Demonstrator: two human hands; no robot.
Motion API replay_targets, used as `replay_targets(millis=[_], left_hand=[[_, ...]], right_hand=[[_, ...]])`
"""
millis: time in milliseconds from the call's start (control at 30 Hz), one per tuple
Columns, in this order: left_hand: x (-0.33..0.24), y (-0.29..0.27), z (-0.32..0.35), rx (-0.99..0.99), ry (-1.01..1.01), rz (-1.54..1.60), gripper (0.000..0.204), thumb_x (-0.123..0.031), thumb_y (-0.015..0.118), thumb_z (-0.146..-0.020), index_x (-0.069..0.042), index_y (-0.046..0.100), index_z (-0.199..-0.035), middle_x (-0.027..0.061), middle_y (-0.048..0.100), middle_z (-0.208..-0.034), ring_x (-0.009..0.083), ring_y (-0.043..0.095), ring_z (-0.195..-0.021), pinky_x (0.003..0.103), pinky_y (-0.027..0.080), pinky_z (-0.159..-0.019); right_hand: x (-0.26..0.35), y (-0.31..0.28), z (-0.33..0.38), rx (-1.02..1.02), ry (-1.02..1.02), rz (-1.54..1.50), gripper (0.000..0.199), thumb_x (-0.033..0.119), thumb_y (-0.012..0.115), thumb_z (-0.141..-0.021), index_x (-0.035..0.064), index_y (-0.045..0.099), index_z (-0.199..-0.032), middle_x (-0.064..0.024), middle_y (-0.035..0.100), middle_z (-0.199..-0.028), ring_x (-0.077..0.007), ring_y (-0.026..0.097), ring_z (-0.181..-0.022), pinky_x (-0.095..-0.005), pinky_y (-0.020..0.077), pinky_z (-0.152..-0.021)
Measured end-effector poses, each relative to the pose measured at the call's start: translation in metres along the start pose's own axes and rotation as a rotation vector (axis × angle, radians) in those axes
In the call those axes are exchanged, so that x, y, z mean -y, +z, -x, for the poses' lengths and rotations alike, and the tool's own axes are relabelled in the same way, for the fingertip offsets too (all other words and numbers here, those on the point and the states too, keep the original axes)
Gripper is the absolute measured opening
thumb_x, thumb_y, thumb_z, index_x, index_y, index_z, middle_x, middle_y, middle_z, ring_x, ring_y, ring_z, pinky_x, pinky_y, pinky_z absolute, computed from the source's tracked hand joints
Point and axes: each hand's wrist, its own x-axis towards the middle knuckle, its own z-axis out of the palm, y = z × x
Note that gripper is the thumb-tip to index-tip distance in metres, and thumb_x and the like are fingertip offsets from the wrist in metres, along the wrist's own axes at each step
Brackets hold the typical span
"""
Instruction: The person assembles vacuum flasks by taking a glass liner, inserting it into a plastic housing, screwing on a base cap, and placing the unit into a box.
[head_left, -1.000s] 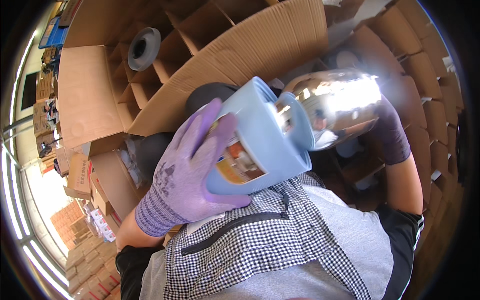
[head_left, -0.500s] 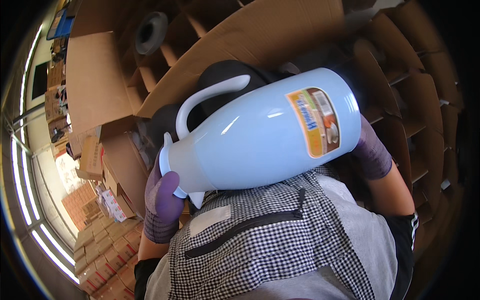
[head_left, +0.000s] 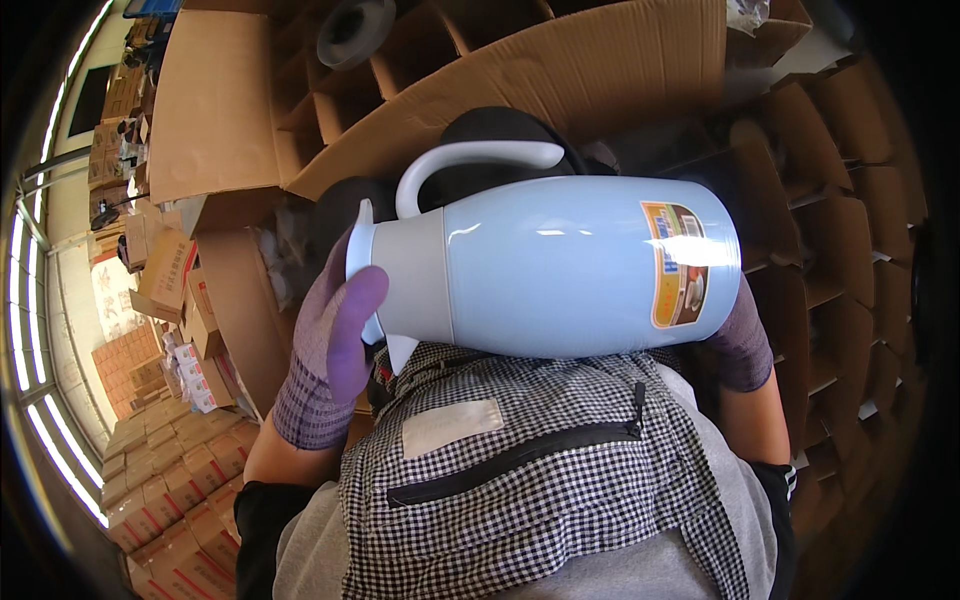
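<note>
sideways, a blue flask between two gloved hands

the light blue vacuum flask (head_left: pixel 570 265) lies level above the checked apron (head_left: pixel 540 460). the left hand (head_left: pixel 335 330) in a purple glove grips its grey top end, fingers (head_left: pixel 355 310) closed on it. the right hand (head_left: pixel 740 335) holds the bottom end, fingers hidden behind. cardboard dividers (head_left: pixel 840 200) stand behind it.

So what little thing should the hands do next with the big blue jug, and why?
Probably tip the light blue jug upright, base down, towards an open cell of the cardboard divider box. It lies on its side across the person's front, the left hand at its grey top end and the right hand under its base, so both ends are supported for a turn.
</note>
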Motion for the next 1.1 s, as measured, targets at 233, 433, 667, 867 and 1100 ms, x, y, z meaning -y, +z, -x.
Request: replay_targets(millis=[233, 433, 667, 867, 1100], left_hand=[[0.042, -0.020, 0.002, -0.036, 0.280, -0.195, 0.058, -0.023, 0.055, -0.104, 0.001, 0.034, -0.153, 0.0243, 0.055, -0.146, 0.0322, 0.058, -0.134, 0.046, 0.046, -0.113], [0.124, -0.032, -0.013, -0.099, 0.642, -0.560, 0.074, -0.014, 0.071, -0.097, -0.010, 0.026, -0.155, 0.0240, 0.050, -0.150, 0.0348, 0.056, -0.135, 0.053, 0.047, -0.112], [0.122, -0.028, -0.023, 0.072, 0.226, -0.095, 0.084, -0.022, 0.085, -0.083, 0.003, 0.040, -0.148, 0.0257, 0.060, -0.140, 0.0362, 0.060, -0.131, 0.049, 0.047, -0.113], [0.003, -0.091, -0.038, -0.305, 1.068, -0.522, 0.048, -0.017, 0.067, -0.093, 0.007, 0.061, -0.134, 0.0246, 0.064, -0.132, 0.0364, 0.061, -0.126, 0.043, 0.043, -0.113], [-0.025, -0.118, -0.090, 0.177, 1.018, -0.533, 0.065, -0.061, 0.049, -0.097, -0.002, 0.075, -0.102, 0.0112, 0.074, -0.090, 0.0358, 0.073, -0.093, 0.057, 0.034, -0.121]], right_hand=[[0.015, -0.004, -0.004, 0.158, 0.063, 0.267, 0.066, 0.012, 0.092, -0.077, 0.0065, 0.066, -0.137, -0.0108, 0.073, -0.127, -0.0204, 0.071, -0.112, -0.0380, 0.0590, -0.097], [0.077, 0.058, -0.007, -0.001, -0.260, -0.051, 0.094, 0.031, 0.092, -0.079, 0.0047, 0.044, -0.155, -0.0159, 0.054, -0.148, -0.0272, 0.056, -0.135, -0.0423, 0.0444, -0.114], [0.230, 0.135, -0.147, 0.718, -0.681, 0.984, 0.055, 0.029, 0.084, -0.085, -0.0004, 0.067, -0.129, -0.0156, 0.061, -0.137, -0.0322, 0.066, -0.118, -0.0423, 0.0563, -0.103], [0.211, 0.225, -0.196, 1.058, -0.378, 1.376, 0.034, 0.025, 0.079, -0.089, 0.0020, 0.075, -0.114, -0.0145, 0.069, -0.127, -0.0304, 0.069, -0.110, -0.0439, 0.0535, -0.100], [0.248, 0.245, -0.304, 0.826, -0.359, 1.113, 0.042, 0.022, 0.085, -0.084, 0.0038, 0.074, -0.120, -0.0141, 0.072, -0.128, -0.0269, 0.069, -0.116, -0.0369, 0.0528, -0.105]])
